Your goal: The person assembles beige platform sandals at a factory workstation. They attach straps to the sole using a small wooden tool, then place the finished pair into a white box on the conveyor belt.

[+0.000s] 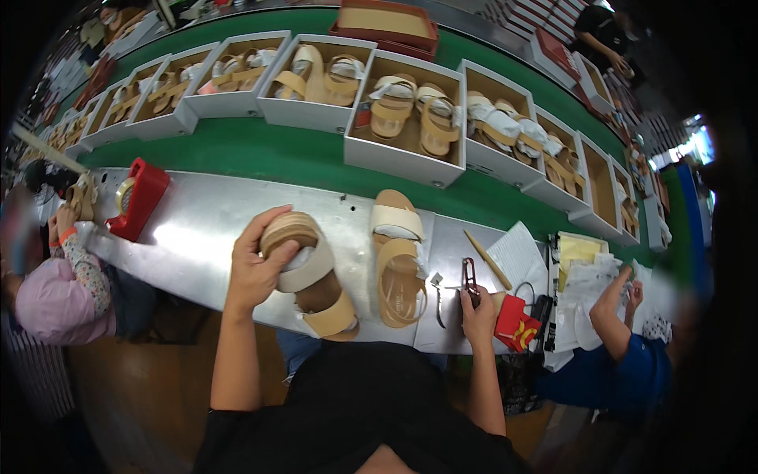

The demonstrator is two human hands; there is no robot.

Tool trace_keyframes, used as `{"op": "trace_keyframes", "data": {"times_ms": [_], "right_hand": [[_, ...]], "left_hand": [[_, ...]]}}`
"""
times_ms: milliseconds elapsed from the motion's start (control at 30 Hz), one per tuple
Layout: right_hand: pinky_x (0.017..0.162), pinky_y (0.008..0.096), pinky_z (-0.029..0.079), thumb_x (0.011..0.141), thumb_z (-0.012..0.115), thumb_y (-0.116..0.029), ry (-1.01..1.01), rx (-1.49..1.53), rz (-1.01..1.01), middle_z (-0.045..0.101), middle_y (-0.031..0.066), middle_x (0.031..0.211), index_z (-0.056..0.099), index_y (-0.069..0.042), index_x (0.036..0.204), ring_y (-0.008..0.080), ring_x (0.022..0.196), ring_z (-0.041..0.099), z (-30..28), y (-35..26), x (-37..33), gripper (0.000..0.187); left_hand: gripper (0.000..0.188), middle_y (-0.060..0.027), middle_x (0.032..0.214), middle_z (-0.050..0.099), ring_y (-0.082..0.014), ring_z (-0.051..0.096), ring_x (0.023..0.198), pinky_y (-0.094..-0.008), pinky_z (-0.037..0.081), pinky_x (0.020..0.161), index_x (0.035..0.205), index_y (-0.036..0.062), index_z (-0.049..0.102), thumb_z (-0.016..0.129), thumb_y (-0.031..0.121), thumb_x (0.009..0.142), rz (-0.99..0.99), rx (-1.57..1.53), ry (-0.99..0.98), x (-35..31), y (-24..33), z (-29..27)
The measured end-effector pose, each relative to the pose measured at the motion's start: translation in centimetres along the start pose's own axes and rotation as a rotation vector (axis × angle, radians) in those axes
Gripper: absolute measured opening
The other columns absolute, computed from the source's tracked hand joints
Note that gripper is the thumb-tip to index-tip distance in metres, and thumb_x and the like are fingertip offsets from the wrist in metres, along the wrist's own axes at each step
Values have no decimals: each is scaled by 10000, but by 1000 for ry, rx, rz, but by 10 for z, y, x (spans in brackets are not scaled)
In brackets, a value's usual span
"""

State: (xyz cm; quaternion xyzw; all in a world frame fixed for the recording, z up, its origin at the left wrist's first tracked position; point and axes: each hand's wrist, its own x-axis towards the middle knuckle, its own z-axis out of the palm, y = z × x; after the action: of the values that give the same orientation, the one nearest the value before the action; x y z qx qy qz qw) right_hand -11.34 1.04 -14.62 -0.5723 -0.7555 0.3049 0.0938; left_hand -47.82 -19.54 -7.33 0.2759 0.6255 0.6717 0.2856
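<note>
The left hand's point(254, 261) fingers and thumb curl around one end of a sandal point(313, 272), which extends toward five o'clock. The right hand's point(479, 317) fingers pinch a dark red tool point(470, 276) pointing toward twelve.

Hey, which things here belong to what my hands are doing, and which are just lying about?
Part of the work, it seems:
sandal in the left hand
red tool in the right hand
likely the second sandal

Apparently just lying about:
tape dispenser
wooden stick
paper
red packet
</note>
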Motion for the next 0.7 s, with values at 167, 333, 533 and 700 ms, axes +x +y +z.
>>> {"op": "trace_keyframes", "data": {"times_ms": [167,333,533,700], "right_hand": [[771,438,507,926,666,-279,-42,-62,-38,689,178,948,678,-19,1086,364,881,663,-18,5,2,305],[823,438,471,928,643,-173,209,-265,-220,619,168,1000,663,-9,1109,358,953,596,-17,1,7,245],[845,458,476,884,629,-77,225,-500,-363,605,152,1029,623,-51,1236,362,972,586,-14,18,68,353],[810,443,480,898,620,-89,109,-574,-356,576,141,1000,598,-34,1270,315,925,590,-26,16,77,377]], "left_hand": [[746,-111,1094,677,-168,661,1008,-316,547,883,1223,-24,608,802,547,784,-27,-189,-11,7,14,-34],[783,-154,948,713,-242,722,894,-352,586,827,1147,-60,616,828,572,736,-121,-326,-300,6,47,-33],[571,-137,985,740,-215,720,890,-303,559,811,1052,-15,737,948,245,590,25,-140,-479,2,47,3],[524,-86,1039,719,-185,677,982,-310,525,861,1127,25,713,909,103,647,-82,-66,-626,-9,21,36]]}}
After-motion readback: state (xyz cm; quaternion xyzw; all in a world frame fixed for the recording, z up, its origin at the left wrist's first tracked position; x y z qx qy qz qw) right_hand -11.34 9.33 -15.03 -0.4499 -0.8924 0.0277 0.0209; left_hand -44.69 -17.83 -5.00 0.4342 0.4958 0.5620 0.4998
